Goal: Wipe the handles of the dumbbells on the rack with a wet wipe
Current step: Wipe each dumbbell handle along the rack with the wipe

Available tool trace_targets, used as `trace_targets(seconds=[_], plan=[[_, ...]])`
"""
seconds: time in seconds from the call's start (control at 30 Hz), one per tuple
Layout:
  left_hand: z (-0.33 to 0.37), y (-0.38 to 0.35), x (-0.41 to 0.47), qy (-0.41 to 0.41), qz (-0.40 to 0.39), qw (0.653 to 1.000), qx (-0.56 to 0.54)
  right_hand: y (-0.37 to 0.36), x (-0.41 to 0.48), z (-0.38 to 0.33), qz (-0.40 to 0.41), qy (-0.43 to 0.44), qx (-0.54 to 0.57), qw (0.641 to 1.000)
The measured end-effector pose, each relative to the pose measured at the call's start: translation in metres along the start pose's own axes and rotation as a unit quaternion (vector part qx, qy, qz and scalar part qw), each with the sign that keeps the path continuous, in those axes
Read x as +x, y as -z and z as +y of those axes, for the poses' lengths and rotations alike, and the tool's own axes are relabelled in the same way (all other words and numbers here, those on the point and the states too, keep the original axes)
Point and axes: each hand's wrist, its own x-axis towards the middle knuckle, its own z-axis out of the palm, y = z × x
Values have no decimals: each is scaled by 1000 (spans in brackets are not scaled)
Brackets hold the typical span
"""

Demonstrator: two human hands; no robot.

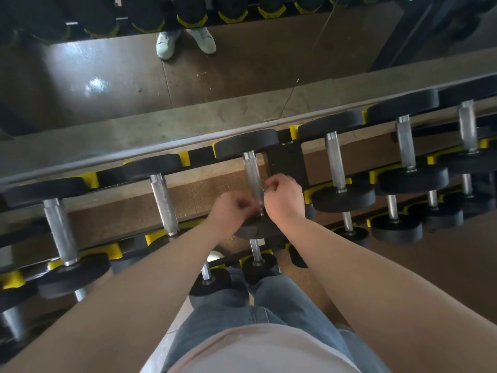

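The handle [252,176] being worked is the knurled steel one at the middle of the rack's upper row, running away from the person between its two black heads. Both hands are at its near end, just above the near head.

The left hand [231,211] sits on the handle's left side and the right hand [285,196] on its right, a little farther up. On each, the fingers are curled in against the thumb like a pinch, not spread. The wet wipe itself is too blurred to make out, so I cannot tell whether either hand really holds it.

Judging from the pose, the step is rubbing this handle with a wipe stretched between the hands. To do it well, the wipe should wrap the far side of the bar and be drawn back and forth. It should then travel the full length to the far head, since most of the knurling lies beyond the hands.

Just right of the handle stands the rack's black bracket plate [287,162]. Neighbouring dumbbell handles lie well apart on the left [164,204] and the right [334,162]. Smaller dumbbells [258,261] sit on the tier below the handle, and a mirror [134,84] rises beyond it.
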Motion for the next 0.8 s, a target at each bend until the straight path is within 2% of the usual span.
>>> trace_targets(seconds=[0.1,0.2,0.3,0.4,0.53,0.6,0.7,0.73,0.8], plan=[[-2,-1,-2,-15,-32,997,70,0,0,0,4,2,-6,1000],[-2,-1,2,-46,8,996,72,0,-1,1,10,2,-4,1000],[7,10,15,-44,116,992,-23,1,-2,0,17,-1,3,1000],[23,24,36,40,186,968,-163,2,-3,-1,23,-1,-2,1000],[20,16,31,58,134,953,-267,1,-2,-1,26,-4,-10,1000],[5,12,20,37,72,970,-228,1,0,0,17,-9,-14,1000],[-12,6,12,27,-52,997,-58,0,2,1,3,-9,-23,1000],[-15,4,12,41,-61,997,-40,0,2,1,1,-9,-25,1000],[-17,0,13,89,-44,989,-108,0,2,1,4,-6,-23,1000]])
